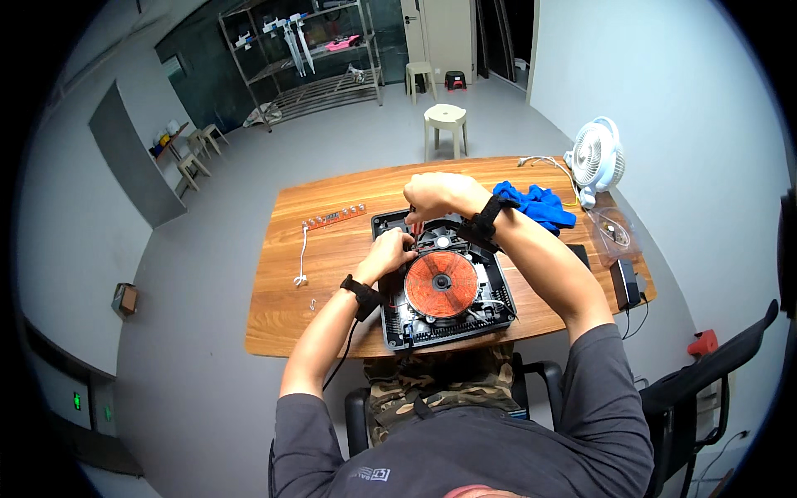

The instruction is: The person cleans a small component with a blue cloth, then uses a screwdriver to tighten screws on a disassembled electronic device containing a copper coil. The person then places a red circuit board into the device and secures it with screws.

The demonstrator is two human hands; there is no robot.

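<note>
Working at the far left part of an opened induction cooker (pixel 503 292), I seem to be at the wiring or fastening beside its round copper coil (pixel 452 300). The cooker lies flat on the wooden table (pixel 278 311), right in front of me. My right hand (pixel 430 197) is curled above that corner, with something slim and red beneath it; I cannot tell whether that is a tool or wires, or whether I grip it. My left hand (pixel 393 251) reaches in with fingers drawn narrow; what they pinch, if anything, is hidden. I judge the next move calls for a steady left hand and a straight, gentle approach from the right.

My right forearm crosses above the cooker's far right corner, hiding part of it. A blue cloth (pixel 540 209) lies near that arm, a white fan (pixel 596 158) beyond it. Well to the left rests an orange strip (pixel 334 218) with its white cable (pixel 302 256), out of the way.
</note>
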